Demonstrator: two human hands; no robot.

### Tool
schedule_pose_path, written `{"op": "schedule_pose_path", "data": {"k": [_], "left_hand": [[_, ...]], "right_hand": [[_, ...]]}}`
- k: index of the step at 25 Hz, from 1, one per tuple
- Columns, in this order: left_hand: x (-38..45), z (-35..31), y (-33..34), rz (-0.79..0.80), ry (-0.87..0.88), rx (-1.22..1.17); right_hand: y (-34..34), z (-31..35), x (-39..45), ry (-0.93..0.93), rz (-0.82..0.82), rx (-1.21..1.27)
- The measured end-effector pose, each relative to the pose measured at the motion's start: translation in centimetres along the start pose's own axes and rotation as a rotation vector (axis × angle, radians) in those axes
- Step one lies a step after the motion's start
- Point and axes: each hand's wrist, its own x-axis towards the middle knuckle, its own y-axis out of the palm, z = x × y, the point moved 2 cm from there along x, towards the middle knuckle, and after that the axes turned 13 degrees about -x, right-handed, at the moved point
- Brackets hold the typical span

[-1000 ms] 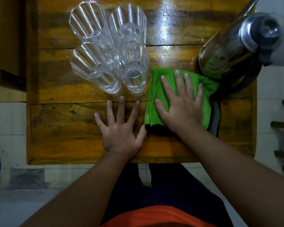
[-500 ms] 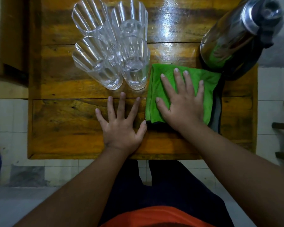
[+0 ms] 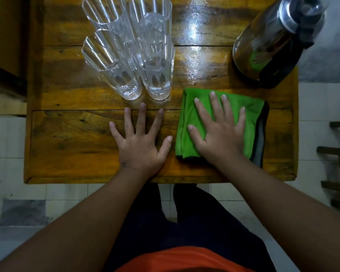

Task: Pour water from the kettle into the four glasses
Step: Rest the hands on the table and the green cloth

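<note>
On the near half of a wooden table (image 3: 71, 138): left hand (image 3: 139, 148), palm down on bare wood, fingers (image 3: 140, 118) spread wide, holding nothing. Right hand (image 3: 222, 134), palm down, fingers splayed flat on a folded green cloth (image 3: 253, 110) with a dark edge, pressing rather than gripping it. Beyond the left fingertips, just apart from them: four clear ribbed glasses (image 3: 126, 61), upright, clustered two by two and touching; whether they hold water cannot be told. Far right corner, well apart from the glasses: steel kettle (image 3: 273, 38) with dark lid, upright, just beyond the cloth.
</note>
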Motion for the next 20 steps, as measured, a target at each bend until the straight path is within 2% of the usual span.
{"op": "schedule_pose_path", "data": {"k": [8, 10, 13, 20], "left_hand": [[0.1, -1.8, 0.1, 0.029, -0.061, -0.02], [-0.3, -3.4, 0.1, 0.033, 0.008, -0.06], [-0.9, -6.8, 0.9, 0.05, 0.226, -0.09], [2.2, -10.1, 2.6, 0.066, 0.167, -0.002]], "right_hand": [[1.6, -3.8, -5.7, -0.04, 0.013, -0.023], [1.3, -4.4, -4.7, -0.041, 0.006, -0.012], [0.9, -5.8, -2.5, -0.024, -0.031, -0.002], [1.0, -8.3, -1.6, -0.006, -0.067, -0.005]]}}
